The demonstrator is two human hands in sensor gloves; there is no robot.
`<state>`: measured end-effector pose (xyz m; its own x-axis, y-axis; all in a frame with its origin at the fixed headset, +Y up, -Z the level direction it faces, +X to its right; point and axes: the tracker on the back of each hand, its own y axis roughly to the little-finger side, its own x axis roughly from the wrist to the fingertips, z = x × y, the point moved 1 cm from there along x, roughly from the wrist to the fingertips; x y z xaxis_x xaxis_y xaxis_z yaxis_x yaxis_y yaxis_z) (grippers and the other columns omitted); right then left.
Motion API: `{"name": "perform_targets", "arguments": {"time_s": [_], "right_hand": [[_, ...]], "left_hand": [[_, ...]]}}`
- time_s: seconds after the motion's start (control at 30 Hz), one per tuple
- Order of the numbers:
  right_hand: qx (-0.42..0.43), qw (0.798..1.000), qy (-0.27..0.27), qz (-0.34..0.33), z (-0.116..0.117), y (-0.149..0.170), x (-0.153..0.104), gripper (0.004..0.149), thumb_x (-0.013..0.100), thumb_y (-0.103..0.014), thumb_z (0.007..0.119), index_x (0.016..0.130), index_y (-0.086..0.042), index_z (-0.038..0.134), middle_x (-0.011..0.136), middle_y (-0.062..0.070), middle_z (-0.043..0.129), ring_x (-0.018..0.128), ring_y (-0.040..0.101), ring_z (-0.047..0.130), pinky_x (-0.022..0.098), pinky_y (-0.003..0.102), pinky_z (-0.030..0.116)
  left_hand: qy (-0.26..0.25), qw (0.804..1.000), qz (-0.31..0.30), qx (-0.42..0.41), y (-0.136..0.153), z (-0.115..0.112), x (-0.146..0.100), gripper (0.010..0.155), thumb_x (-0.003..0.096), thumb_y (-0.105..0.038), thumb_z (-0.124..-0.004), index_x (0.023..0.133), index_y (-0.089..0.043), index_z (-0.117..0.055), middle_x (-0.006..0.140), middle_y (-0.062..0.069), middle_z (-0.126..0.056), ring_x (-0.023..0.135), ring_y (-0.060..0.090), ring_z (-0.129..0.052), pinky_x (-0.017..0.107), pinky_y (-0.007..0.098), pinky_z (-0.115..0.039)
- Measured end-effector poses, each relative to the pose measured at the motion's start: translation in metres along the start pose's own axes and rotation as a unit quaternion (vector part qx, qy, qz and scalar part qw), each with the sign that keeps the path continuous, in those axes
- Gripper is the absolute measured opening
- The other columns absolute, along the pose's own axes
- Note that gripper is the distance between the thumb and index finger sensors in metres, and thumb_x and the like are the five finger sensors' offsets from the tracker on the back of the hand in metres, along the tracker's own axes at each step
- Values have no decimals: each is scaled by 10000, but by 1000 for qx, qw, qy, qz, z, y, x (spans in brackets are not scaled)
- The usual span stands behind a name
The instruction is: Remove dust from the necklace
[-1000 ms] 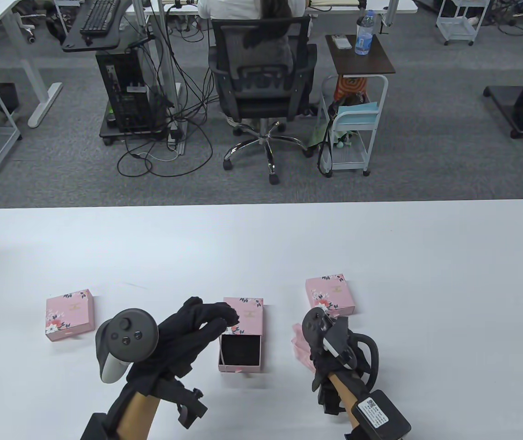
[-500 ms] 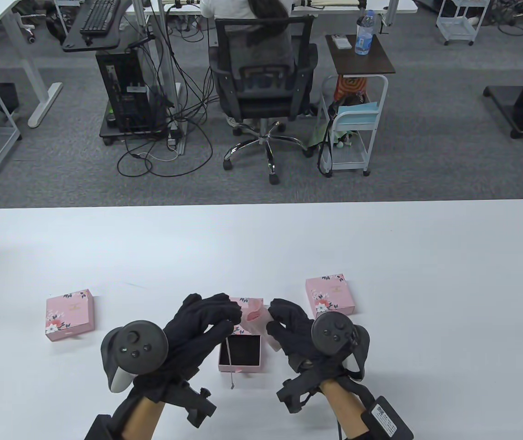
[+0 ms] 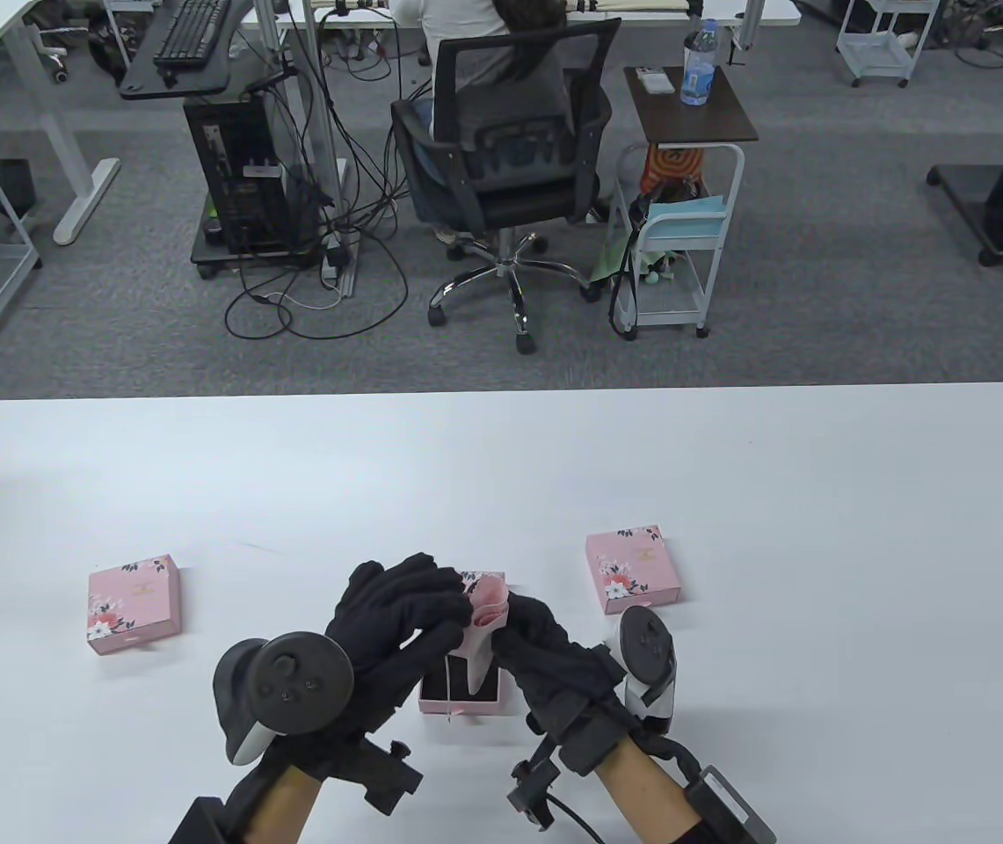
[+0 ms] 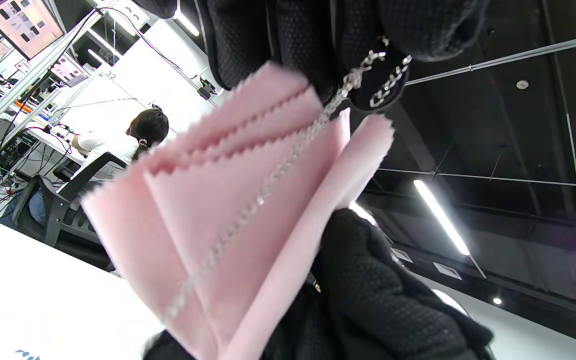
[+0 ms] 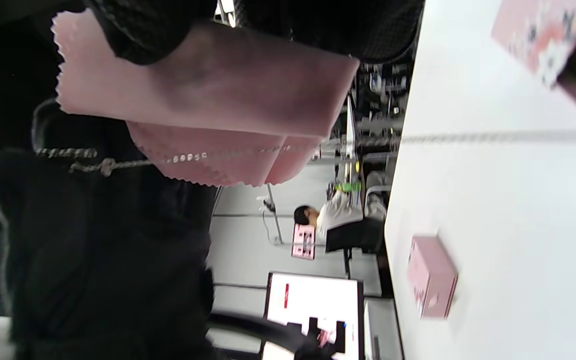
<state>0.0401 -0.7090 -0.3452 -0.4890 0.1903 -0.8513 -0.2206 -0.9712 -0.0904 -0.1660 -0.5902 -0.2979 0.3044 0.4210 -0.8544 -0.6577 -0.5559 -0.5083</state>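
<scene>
My left hand [image 3: 417, 611] hovers over the open pink box [image 3: 431, 702] and pinches the top end of a thin silver necklace [image 3: 446, 681]. The chain [image 4: 268, 185] hangs down from the gloved fingertips [image 4: 383, 85] towards the box's dark inside. My right hand [image 3: 529, 635] grips a folded pink cloth [image 3: 483, 615] and presses it against the chain just under the left fingers. In the left wrist view the cloth [image 4: 208, 210] lies behind the chain. In the right wrist view the cloth [image 5: 218, 85] sits above the chain [image 5: 193, 157].
Two closed pink floral boxes stand on the white table [image 3: 730, 492], one at the left [image 3: 134, 603] and one at the right [image 3: 633, 568]. Beyond the table's far edge a person sits in an office chair [image 3: 501, 149], beside a small cart [image 3: 686, 229].
My right hand has come from the table on the right with the pink cloth and now meets the left hand at the chain. The left hand has lifted the necklace out of the box.
</scene>
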Motion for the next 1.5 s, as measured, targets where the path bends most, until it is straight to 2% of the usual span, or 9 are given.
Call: {"name": "perform_targets", "arguments": {"time_s": [0.17,0.37,0.5,0.63,0.77,0.93,1.1,1.23,1.5], "right_hand": [[88,994,-57,28,16,12,-1,408,561,-383,622,948,-392,493,1187,121,360,1053,411,564,770,512,549],[85,993,-83,23,26,10,-1,489,552,-408,667,991,-342,462,1067,68,660,923,295,804,692,417,701],[89,991,-96,30,31,7,-2,629,536,-410,726,1053,-243,410,1011,49,718,863,246,856,664,375,729],[74,992,-98,33,36,4,-3,635,522,-349,776,1049,-229,441,956,27,760,807,219,881,646,355,732],[22,997,-74,32,37,-1,-5,490,532,-333,761,980,-258,577,847,4,841,694,196,929,589,340,757],[-35,998,-54,11,34,-7,-6,404,560,-466,649,899,-248,670,699,-46,914,567,157,977,520,311,789],[-13,998,-52,13,36,-8,-6,431,533,-387,748,912,-221,626,821,-32,875,719,222,946,598,356,768],[-31,998,-48,16,36,-9,-6,529,517,-332,790,972,-199,555,849,-4,825,735,225,907,617,367,736],[-123,992,2,-3,30,-13,-8,406,552,-468,625,845,-214,745,635,-29,951,531,199,992,494,345,795]], "left_hand": [[4,1000,4,6,1,-3,1,433,517,-497,-678,883,-328,-838,1063,-24,-832,1076,317,-741,817,609,-417],[9,1000,14,14,5,-6,3,430,516,-491,-681,880,-327,-842,1061,-25,-833,1073,319,-745,815,606,-426],[26,1000,10,1,3,-11,4,429,513,-491,-682,880,-333,-841,1063,-30,-833,1076,314,-745,817,605,-426],[37,999,5,-4,1,-15,4,427,511,-489,-683,878,-336,-841,1063,-33,-834,1078,309,-745,819,604,-423],[35,999,3,2,0,-15,4,426,510,-488,-683,877,-339,-840,1061,-35,-836,1076,307,-751,817,604,-426],[37,999,7,-3,0,-15,4,425,511,-485,-679,876,-339,-840,1059,-37,-839,1069,303,-763,818,604,-426],[41,999,9,-7,0,-15,5,422,511,-483,-679,873,-342,-844,1050,-35,-855,1055,298,-786,817,604,-429],[39,999,10,-6,1,-14,5,419,510,-482,-679,869,-343,-846,1043,-38,-865,1046,291,-801,816,602,-435],[30,999,16,-9,2,-12,5,419,512,-480,-675,872,-344,-841,1042,-36,-866,1025,284,-828,818,592,-452]]}}
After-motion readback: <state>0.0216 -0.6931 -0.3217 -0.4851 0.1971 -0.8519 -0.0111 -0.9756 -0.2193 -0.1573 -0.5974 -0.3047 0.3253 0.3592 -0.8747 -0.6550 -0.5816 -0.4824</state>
